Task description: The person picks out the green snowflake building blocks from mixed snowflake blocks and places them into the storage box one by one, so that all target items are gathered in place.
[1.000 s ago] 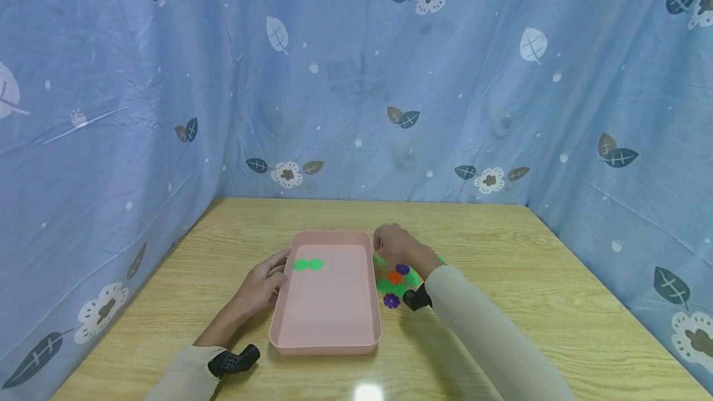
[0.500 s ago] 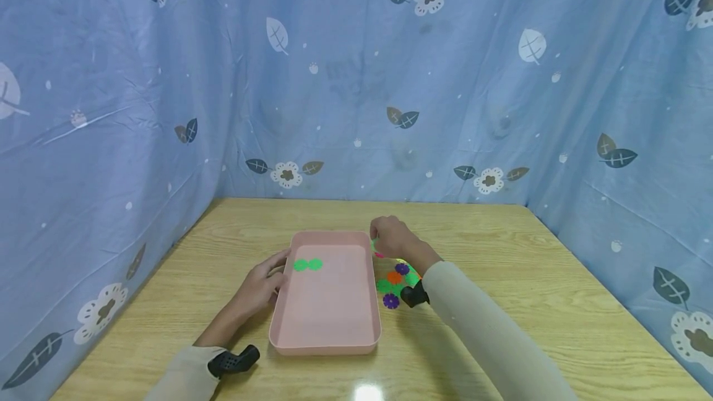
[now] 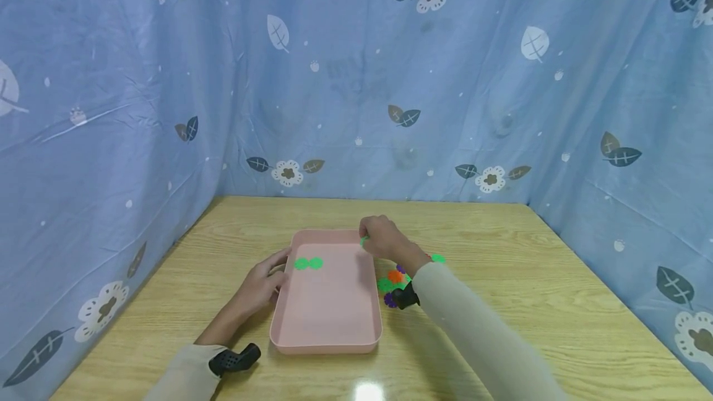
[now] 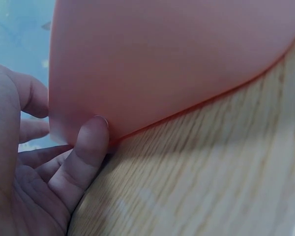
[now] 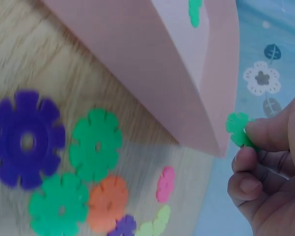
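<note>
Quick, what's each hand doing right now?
Left hand: closed, holding the side of the pink tray.
Right hand: closed, pinching a green flower-shaped piece.

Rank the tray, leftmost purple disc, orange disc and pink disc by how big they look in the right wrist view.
Tray
Leftmost purple disc
Orange disc
Pink disc
Nearness to the camera may exaggerate the purple one.

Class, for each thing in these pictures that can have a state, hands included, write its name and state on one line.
Pink tray: upright on the table, open-topped
Two green pieces: lying side by side in the tray
Left hand: gripping the tray's left side
Right hand: pinching another green piece at the tray's far right corner
Scattered pieces: lying on the table, unheld
Curtain: hanging, creased
</note>
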Demonstrator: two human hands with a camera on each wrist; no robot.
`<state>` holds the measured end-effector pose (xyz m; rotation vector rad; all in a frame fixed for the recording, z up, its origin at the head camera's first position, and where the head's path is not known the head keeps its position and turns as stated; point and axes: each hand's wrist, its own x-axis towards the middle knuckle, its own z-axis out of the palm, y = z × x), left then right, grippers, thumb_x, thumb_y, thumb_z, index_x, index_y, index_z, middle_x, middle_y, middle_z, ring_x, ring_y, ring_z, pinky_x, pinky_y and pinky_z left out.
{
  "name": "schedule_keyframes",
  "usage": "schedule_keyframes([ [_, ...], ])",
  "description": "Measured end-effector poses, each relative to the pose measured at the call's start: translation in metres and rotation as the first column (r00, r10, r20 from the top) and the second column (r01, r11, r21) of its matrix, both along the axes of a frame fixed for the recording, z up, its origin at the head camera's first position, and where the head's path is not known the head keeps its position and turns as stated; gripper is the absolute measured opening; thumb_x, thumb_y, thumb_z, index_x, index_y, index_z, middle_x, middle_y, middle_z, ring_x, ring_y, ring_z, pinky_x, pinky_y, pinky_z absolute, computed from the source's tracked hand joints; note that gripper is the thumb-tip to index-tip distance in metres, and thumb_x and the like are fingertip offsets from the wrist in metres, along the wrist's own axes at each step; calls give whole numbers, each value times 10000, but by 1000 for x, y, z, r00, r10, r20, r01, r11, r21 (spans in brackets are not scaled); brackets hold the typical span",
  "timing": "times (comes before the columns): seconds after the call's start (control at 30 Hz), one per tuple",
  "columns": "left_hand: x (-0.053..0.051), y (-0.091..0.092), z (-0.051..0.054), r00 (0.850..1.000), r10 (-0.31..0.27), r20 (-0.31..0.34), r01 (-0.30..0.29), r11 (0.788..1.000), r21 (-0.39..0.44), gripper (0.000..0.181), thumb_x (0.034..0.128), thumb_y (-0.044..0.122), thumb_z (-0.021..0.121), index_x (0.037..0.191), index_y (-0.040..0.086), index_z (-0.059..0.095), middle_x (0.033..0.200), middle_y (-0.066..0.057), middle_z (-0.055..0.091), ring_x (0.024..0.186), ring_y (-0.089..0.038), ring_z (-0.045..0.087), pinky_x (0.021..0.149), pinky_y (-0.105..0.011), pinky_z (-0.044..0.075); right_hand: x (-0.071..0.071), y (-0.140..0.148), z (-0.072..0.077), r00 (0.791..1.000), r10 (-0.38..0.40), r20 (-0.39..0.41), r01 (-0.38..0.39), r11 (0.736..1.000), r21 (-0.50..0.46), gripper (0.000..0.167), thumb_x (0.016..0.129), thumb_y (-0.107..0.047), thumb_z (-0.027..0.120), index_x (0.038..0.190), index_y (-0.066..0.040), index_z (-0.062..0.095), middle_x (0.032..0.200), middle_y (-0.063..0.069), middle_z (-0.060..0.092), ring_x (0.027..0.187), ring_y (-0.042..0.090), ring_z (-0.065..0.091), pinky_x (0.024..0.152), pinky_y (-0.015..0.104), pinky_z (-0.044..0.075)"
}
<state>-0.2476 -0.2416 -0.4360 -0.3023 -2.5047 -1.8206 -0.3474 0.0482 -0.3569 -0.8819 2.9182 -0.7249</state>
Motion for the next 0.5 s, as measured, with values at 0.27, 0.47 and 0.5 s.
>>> schedule_keyframes([
  [0.27, -3, 4, -4, 1000, 13, 4, -13, 1000, -7, 624, 975, 50, 440, 1588, 69, 324, 1511, -263, 436, 774, -241, 682, 549, -337, 566, -3, -15, -13, 1000, -19, -16, 18, 998, -59, 172, 869, 59, 551, 972, -22, 662, 886, 46, 620, 803, 212, 519, 740, 341, 479],
  [0.47, -2, 2, -2, 1000, 20, 5, -20, 1000, -10, 617, 981, 53, 448, 1586, 75, 329, 1531, -261, 417, 828, -257, 690, 585, -363, 589, -5, -27, -18, 999, -9, -41, 3, 989, -148, 198, 823, 77, 529, 918, -44, 654, 840, 40, 611, 758, 196, 489, 702, 320, 462],
  [0.5, -1, 1, -1, 1000, 19, 4, -19, 1000, -9, 614, 985, 53, 447, 1587, 71, 325, 1534, -267, 410, 840, -259, 692, 593, -370, 594, -6, -29, -18, 999, -9, -37, 3, 988, -154, 198, 820, 79, 533, 913, -44, 657, 835, 45, 614, 757, 198, 494, 700, 322, 467],
])
